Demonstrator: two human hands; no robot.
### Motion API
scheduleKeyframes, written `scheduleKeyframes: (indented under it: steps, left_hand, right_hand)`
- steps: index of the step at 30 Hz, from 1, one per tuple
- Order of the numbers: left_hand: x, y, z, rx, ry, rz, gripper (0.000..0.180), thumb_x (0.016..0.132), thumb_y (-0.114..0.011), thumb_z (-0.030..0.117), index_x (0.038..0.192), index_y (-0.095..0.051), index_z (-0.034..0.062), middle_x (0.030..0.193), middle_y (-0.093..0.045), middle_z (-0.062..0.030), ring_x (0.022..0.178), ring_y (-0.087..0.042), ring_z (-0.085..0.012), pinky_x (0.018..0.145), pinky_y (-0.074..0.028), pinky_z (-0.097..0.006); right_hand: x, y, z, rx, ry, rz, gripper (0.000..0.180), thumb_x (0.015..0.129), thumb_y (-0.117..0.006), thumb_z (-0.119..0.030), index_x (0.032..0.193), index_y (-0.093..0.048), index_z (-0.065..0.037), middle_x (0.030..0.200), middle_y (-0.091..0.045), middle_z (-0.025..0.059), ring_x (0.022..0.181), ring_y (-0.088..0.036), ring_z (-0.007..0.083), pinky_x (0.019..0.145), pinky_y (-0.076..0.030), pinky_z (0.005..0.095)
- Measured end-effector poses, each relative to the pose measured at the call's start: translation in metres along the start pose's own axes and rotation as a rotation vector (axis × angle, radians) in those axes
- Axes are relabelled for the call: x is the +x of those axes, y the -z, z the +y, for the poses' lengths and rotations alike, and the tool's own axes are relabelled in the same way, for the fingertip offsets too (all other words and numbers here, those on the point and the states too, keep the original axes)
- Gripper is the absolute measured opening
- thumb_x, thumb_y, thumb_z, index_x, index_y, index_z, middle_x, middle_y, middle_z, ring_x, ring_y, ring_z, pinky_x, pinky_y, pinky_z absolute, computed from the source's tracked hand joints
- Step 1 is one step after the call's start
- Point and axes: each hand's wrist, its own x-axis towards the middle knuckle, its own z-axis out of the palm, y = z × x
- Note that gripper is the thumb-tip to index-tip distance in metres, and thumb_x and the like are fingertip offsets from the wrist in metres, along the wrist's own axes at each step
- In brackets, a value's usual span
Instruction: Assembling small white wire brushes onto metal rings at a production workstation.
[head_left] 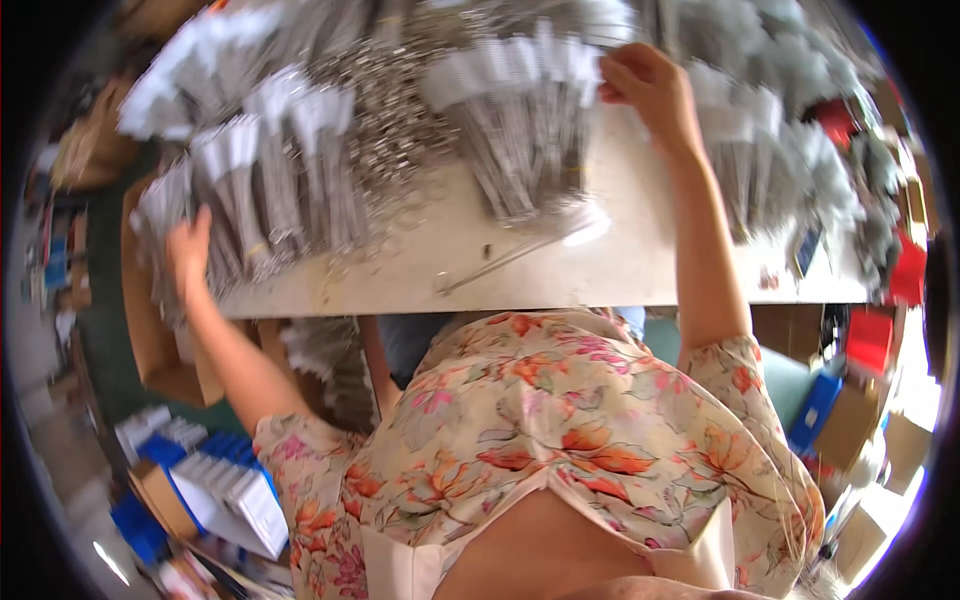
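- My left hand (188, 248): at the far left edge of the table (600, 270), fingers spread flat against the left bundle (235, 200) of thin grey metal pieces with white card tops. Pressing on it, not closed round it.
- My right hand (650, 95): reaching far across the table, fingertips pinched on the white card edge of the middle bundle (520, 120).
- Loose metal pieces (395, 110): a glittering heap between the two bundles, far side.
- One stray rod (510, 258): lying alone on the bare near tabletop.
- More carded bundles (770, 120): stacked far right, beside red boxes (905, 270).
- Blue-and-white box (235, 490): on the floor, near left.
- Handling note: I judge the bundles slippery and prone to fan out, so steady with the flat hand and draw by the card, not the rods.
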Motion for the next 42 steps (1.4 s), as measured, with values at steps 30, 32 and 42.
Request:
scheduleKeyframes:
  steps: [30, 32, 42]
  left_hand:
    - [0.0, -0.025, -0.001, -0.486, -0.172, 0.218, 0.025, 0.087, -0.051, 0.023, 0.089, -0.055, -0.0019, 0.079, -0.065, -0.0107, 0.072, -0.059, -0.0165, 0.067, -0.045, -0.028]
    - [-0.004, -0.019, 0.009, -0.565, -0.165, 0.297, 0.027, 0.09, -0.049, 0.023, 0.097, -0.058, -0.0007, 0.087, -0.065, -0.0131, 0.075, -0.06, -0.0173, 0.072, -0.045, -0.029]
    - [-0.073, 0.035, 0.093, -0.666, -0.31, 0.487, 0.031, 0.093, -0.046, 0.028, 0.109, -0.062, 0.007, 0.084, -0.059, -0.002, 0.067, -0.045, -0.0097, 0.062, -0.04, -0.022]
  right_hand:
    - [-0.062, 0.092, 0.057, -0.875, -0.263, 0.106, 0.022, 0.07, -0.063, -0.03, 0.082, -0.068, -0.013, 0.081, -0.066, 0.0081, 0.074, -0.062, 0.0281, 0.067, -0.049, 0.0383]
    - [-0.059, 0.1, 0.056, -0.731, -0.219, 0.122, 0.017, 0.069, -0.06, -0.023, 0.08, -0.068, -0.011, 0.076, -0.065, 0.0128, 0.073, -0.062, 0.0303, 0.068, -0.05, 0.0381]
    - [-0.03, 0.342, 0.059, -0.005, 0.006, 0.479, 0.022, 0.093, -0.046, -0.024, 0.089, -0.057, -0.006, 0.067, -0.049, -0.0012, 0.059, -0.046, 0.0074, 0.057, -0.041, 0.0228]
